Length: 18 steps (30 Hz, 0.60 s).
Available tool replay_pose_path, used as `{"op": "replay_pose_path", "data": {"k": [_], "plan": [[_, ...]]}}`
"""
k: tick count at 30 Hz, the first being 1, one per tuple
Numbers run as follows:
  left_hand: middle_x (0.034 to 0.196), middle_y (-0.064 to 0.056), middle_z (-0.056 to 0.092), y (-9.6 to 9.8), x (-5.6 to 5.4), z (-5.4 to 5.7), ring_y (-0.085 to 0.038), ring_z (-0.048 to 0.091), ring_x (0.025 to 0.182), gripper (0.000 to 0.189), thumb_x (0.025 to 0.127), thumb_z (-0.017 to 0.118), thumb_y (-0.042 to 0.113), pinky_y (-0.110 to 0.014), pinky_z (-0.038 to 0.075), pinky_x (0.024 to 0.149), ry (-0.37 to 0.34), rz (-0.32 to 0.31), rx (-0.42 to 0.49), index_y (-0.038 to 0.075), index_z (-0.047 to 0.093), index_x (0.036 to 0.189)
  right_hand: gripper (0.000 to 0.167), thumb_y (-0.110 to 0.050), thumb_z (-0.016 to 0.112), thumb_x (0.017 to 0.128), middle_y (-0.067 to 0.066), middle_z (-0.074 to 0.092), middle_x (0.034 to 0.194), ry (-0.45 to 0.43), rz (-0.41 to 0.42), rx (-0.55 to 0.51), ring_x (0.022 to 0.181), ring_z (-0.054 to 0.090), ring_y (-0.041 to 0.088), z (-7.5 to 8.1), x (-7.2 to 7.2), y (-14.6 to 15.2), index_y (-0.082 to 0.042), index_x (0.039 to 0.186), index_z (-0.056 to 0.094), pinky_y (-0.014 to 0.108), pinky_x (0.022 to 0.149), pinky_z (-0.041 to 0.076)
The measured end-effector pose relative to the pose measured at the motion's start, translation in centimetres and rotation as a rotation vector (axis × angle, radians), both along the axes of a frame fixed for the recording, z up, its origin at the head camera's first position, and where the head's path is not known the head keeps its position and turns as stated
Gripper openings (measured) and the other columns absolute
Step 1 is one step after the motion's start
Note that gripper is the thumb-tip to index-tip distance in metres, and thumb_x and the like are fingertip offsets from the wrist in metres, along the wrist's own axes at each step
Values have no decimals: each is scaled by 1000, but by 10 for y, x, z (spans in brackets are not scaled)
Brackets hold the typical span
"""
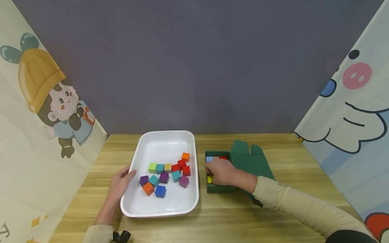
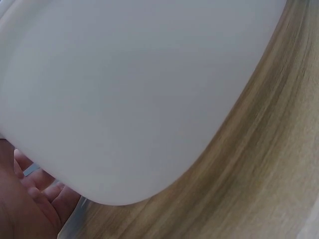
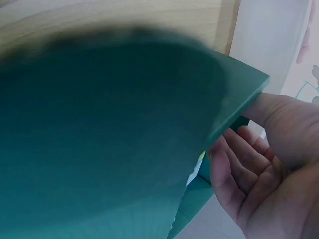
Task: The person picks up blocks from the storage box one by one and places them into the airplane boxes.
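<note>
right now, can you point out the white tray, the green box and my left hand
White tray [image 1: 165, 146]: head view, bare inner floor, far end.
Green box [image 1: 221, 189]: head view, near outer wall.
Left hand [image 1: 120, 185]: head view, middle of the hand.

A plain dark grey wall rises at twelve o'clock above a wood-grained table at six, flanked by a cream hanging with a yellow-hatted cartoon child at ten and a white-and-blue hanging with a pink snout at two.
</note>
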<state>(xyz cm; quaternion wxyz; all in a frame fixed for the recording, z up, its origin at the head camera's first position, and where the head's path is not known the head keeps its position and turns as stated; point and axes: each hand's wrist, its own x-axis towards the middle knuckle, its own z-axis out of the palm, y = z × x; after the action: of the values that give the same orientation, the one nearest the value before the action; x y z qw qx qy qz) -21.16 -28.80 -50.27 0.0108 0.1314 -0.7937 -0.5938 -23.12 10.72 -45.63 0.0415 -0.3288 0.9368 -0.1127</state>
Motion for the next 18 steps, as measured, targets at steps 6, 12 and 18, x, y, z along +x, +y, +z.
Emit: {"op": "replay_pose_path", "data": {"k": [6, 12, 18], "plan": [[136, -27, 50, 0, 1, -1, -26, 58, 110, 53, 97, 60, 24, -21, 54, 77, 2, -1, 2, -2, 47, 141, 22, -12, 82, 68, -14, 54, 68, 3, 32, 5, 64, 50, 9, 4, 0, 3, -20, 74, 63, 25, 48, 43], [134, -27, 52, 1, 1, 0, -15, 62, 99, 51, 97, 61, 23, -19, 53, 75, 6, 17, 1, -3, 49, 139, 27, -5, 74, 71, -17, 45, 53, -42, 59, 5, 53, 37, 3, 10, 0, 4, -23, 56, 64, 21, 48, 33], [132, -27, 54, 2, 1, 1, -11, 62, 92, 49, 96, 61, 21, -20, 54, 73, 13, 28, 0, -3, 51, 137, 43, 1, 69, 70, -15, 19, 49, 11, 97, 5, 54, 17, 7, 6, 0, 2, -24, 46, 43, 25, 49, 16]]}}
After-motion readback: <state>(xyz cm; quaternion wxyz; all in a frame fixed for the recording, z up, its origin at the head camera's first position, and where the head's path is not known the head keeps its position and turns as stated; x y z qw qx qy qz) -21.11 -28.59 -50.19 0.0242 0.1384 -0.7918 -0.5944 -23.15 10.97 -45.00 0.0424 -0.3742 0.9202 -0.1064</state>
